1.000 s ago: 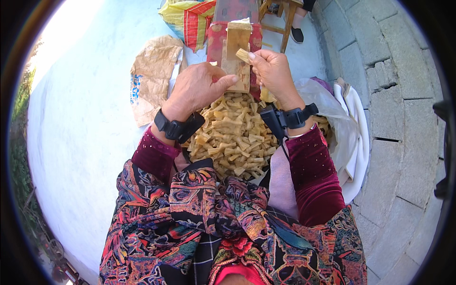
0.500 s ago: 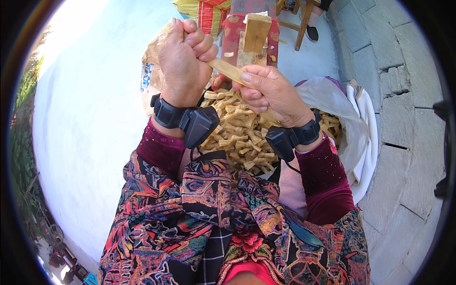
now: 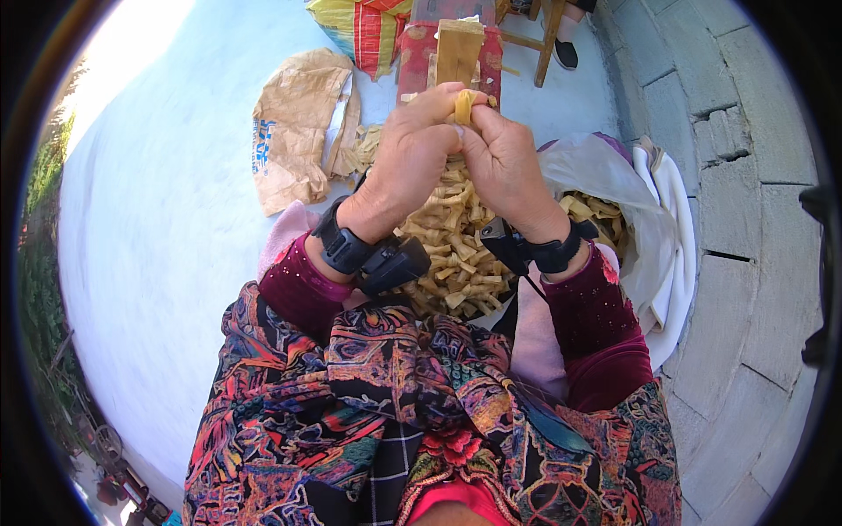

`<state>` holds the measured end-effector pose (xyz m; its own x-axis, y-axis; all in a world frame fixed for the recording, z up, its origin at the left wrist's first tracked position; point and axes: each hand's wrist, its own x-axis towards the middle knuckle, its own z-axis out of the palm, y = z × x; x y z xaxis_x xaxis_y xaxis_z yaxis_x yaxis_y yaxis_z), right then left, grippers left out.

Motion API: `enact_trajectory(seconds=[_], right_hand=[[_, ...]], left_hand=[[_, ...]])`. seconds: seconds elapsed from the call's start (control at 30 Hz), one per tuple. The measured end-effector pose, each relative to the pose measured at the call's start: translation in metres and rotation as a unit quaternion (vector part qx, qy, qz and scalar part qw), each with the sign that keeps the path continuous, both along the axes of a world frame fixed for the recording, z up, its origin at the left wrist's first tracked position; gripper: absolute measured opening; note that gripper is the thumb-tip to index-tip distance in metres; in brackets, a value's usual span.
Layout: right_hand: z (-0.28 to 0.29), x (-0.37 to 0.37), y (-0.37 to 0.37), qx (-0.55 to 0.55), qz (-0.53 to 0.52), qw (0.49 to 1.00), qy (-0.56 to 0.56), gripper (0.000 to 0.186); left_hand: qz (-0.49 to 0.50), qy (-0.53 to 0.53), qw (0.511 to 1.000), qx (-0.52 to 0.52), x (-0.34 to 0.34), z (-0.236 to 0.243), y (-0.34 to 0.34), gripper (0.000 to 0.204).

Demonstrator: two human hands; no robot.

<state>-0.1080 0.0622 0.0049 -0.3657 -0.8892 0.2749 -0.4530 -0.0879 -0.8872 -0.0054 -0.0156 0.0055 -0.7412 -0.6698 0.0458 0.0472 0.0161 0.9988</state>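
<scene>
My left hand (image 3: 408, 162) and my right hand (image 3: 513, 171) meet above the pile, thumbs nearly touching. Both are closed on a yellowish tofu-skin strip (image 3: 465, 107), whose bent loop shows between the fingertips. The rest of the strip is hidden by my hands. Below them lies a heap of tied tofu-skin knots (image 3: 460, 263), partly covered by my wrists. Black devices are strapped to both wrists.
Ahead stands a narrow bench with a red cloth (image 3: 419, 66) and an upright wooden block (image 3: 458, 53). A brown paper bag (image 3: 298, 123) lies left; a clear plastic bag (image 3: 588, 162) holds more pieces at right. Beyond are a colourful sack (image 3: 375, 35), a wooden stool (image 3: 550, 39) and another person's shoe (image 3: 565, 56).
The strip was stretched between my separated hands; now my hands are together and it is bent into a small loop. My left hand has moved right and down, uncovering the paper bag.
</scene>
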Motion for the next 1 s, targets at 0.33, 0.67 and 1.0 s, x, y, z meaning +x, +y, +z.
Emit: enact_trajectory(seconds=[0.33,0.67,1.0], right_hand=[[0.01,-0.028,0.012,0.204,0.184,0.741,-0.613,0.012],[0.011,-0.028,0.012,0.108,0.089,0.97,-0.198,0.015],[-0.014,-0.035,0.015,-0.037,0.291,0.698,-0.653,0.018]], left_hand=[[0.008,0.074,0.93,-0.359,0.003,-0.004,-0.014,0.006],[-0.035,-0.068,0.997,0.013,0.005,-0.003,-0.017,0.012],[0.033,-0.123,0.95,-0.285,0.005,0.002,-0.017,0.004]])
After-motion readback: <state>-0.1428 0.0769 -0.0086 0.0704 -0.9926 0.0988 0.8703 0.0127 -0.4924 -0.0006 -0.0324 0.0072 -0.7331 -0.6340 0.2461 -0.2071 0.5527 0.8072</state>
